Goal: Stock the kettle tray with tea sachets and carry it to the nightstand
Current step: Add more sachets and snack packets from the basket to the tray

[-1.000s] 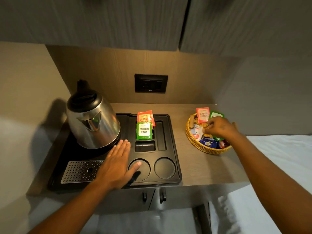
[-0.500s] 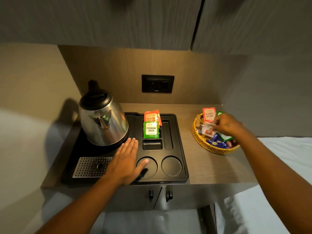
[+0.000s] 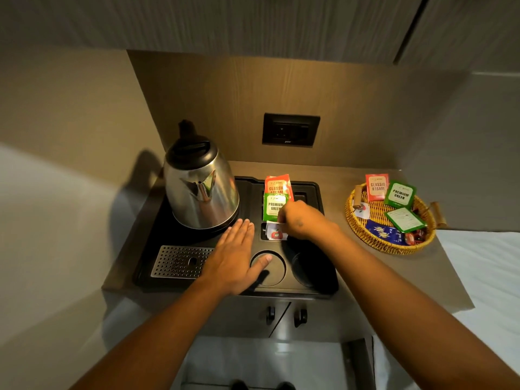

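Kettle tray (image 3: 284, 291), black, lies flat on the table (image 3: 365, 266), long axis running 9 to 3 o'clock. Steel kettle (image 3: 201, 190) stands upright in the tray's 10 o'clock part, spout toward the viewer. Perforated metal grate (image 3: 180, 261) sits at the tray's 8 o'clock corner. Two sachets stand upright in a slot at 12 o'clock, long axes vertical: a red sachet (image 3: 277, 184) behind, a green sachet (image 3: 274, 206) in front, printed faces toward the camera.

Right hand (image 3: 302, 220) is above the small compartment just below them, fingers pinched on the top edge of a white sachet (image 3: 276, 231) that hangs with its red mark down, lower end at that compartment. Left hand (image 3: 236, 257) lies flat on the tray, fingers extended and close together, thumb over the left round cup recess (image 3: 274, 273), holding nothing.

Wicker basket (image 3: 365, 240) sits on the table at 3 o'clock of the tray, well apart, with more sachets inside.
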The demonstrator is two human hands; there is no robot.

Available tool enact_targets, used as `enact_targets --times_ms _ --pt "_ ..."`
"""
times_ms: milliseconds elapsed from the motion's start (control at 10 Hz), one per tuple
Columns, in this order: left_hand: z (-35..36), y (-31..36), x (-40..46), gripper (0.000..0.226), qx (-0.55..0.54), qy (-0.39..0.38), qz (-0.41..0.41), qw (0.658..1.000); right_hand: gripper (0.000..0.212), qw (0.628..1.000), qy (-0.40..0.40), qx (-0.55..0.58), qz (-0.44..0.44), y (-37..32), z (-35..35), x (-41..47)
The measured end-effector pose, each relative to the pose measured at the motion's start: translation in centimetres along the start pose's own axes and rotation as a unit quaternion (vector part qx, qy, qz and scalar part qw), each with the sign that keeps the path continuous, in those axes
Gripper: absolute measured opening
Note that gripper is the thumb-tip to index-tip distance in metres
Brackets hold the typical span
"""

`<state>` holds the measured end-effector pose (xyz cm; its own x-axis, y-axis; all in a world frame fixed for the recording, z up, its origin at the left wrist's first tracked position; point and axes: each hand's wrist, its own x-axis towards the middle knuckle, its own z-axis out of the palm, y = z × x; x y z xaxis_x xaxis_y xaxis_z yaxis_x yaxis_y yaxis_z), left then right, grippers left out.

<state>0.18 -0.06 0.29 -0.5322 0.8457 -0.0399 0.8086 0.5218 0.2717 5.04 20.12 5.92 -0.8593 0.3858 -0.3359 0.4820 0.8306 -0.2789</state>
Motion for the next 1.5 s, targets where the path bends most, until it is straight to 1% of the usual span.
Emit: enact_targets --times_ms 100,200,300,400,500,600,700,800,900,1100,1200,1300,1500 --pt "0.0 0.0 0.0 0.091 -0.002 0.001 0.0 1.0 0.026 1.0 0.014 0.01 -0.002 1.0 -0.4 -0.3" --pt "0.1 -0.1 0.1 0.092 -0.003 -0.001 0.0 1.0 0.029 0.991 0.111 0.05 0.06 6.5 -3.0 -2.1" --pt "0.1 -0.1 0.1 0.092 0.004 -0.001 -0.001 1.0 0.028 0.982 0.128 0.022 0.139 12.4 -5.0 -3.7" --pt "0.1 0.0 0.1 0.091 0.01 -0.005 0.0 1.0 0.043 0.974 0.021 -0.048 0.222 18.8 -5.6 -5.5" --pt "0.1 -0.1 0.1 0.092 0.008 -0.003 0.001 1.0 0.046 0.976 -0.022 -0.047 0.212 20.3 -4.8 -5.5" --pt "0.3 -0.1 0.1 0.093 -0.002 0.006 0.003 1.0 0.033 0.981 -0.004 -0.025 0.193 20.6 -4.0 -4.9" --pt "0.4 -0.2 0.1 0.093 -0.002 0.005 0.003 1.0 0.019 0.981 0.004 -0.012 0.192 20.7 -3.7 -4.7" --pt "0.4 -0.2 0.2 0.092 -0.002 0.007 0.0 1.0 0.013 0.981 0.004 -0.027 0.193 20.6 -3.3 -4.5" --pt "0.5 -0.2 0.2 0.092 0.003 0.007 0.001 1.0 0.018 0.981 0.007 -0.059 0.186 20.5 -3.2 -4.4" --pt "0.4 -0.2 0.2 0.091 0.009 0.009 0.001 1.0 0.014 0.98 -0.014 -0.001 0.198 20.5 -3.5 -4.0" --pt "0.3 -0.2 0.2 0.092 0.009 0.009 0.001 1.0 0.019 0.98 -0.007 -0.005 0.197 20.3 -3.6 -4.0" --pt "0.3 -0.1 0.2 0.091 0.009 0.009 0.0 1.0 0.022 0.979 -0.013 -0.036 0.2 20.1 -3.6 -3.9" --pt "0.2 0.0 0.1 0.091 0.01 0.007 -0.002 1.0 0.018 0.975 -0.038 -0.035 0.215 19.4 -4.2 -3.9"
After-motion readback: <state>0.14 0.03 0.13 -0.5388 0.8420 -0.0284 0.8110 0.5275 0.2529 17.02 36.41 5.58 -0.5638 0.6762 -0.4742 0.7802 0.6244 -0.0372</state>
